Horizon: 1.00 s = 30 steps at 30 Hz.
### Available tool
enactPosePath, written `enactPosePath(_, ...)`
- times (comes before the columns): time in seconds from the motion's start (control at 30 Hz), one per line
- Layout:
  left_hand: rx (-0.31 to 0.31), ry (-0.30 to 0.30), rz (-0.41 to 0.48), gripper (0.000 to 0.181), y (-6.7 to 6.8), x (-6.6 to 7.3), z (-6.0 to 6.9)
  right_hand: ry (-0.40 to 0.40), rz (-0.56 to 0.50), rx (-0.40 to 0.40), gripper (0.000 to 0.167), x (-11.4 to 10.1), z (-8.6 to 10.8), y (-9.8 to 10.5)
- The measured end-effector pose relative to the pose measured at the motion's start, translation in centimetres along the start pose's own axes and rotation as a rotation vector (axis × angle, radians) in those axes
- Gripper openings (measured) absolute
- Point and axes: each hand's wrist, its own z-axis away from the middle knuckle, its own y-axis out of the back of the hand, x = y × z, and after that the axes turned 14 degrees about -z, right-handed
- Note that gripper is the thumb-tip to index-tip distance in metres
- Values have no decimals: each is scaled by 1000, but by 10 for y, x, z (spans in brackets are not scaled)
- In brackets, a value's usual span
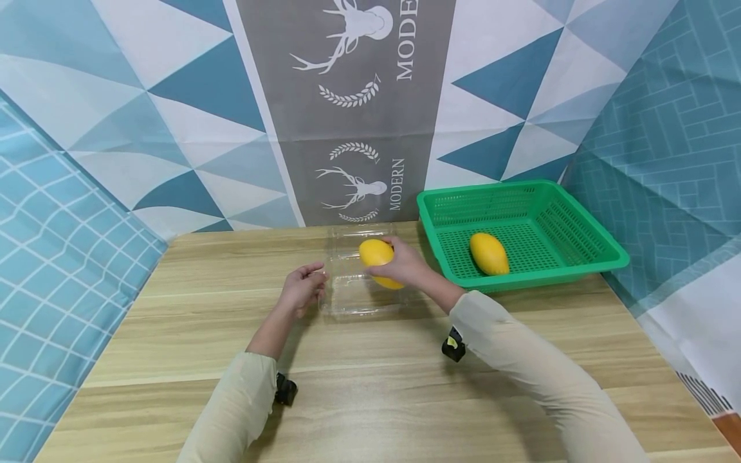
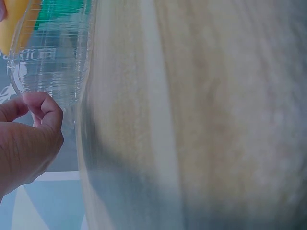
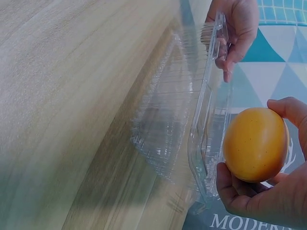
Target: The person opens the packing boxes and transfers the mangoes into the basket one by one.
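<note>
A yellow mango [image 1: 375, 253] is in my right hand [image 1: 405, 263], gripped between thumb and fingers above a clear plastic clamshell box [image 1: 359, 296]. In the right wrist view the mango [image 3: 256, 143] is seen nearly end-on, just beside the box's rim [image 3: 199, 129]. With thumb and forefinger, my left hand [image 1: 303, 288] pinches the near-left edge of the box. The left wrist view shows those fingertips at the rim of the transparent box [image 2: 48, 67]. The box stands with its lid folded back toward the wall. Part of the mango is covered by my right hand.
A green plastic basket [image 1: 523, 279] stands at the right back of the wooden table [image 1: 370, 399], with another mango [image 1: 489, 253] lying in it. A patterned cloth wall [image 1: 359, 122] rises right behind the table's back edge.
</note>
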Motion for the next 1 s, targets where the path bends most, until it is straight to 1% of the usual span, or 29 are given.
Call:
enactPosePath(0.37,12,0,3,48,0,-1,-1,5,-4,-5,83,-2,1,4)
enactPosePath(0.8,-1,-2,-7,48,1,-2,-1,10,13,6,84,-2,2,12)
enactPosePath(1.0,-6,-9,-5,48,1,-3,-2,-10,23,15,86,-3,4,17)
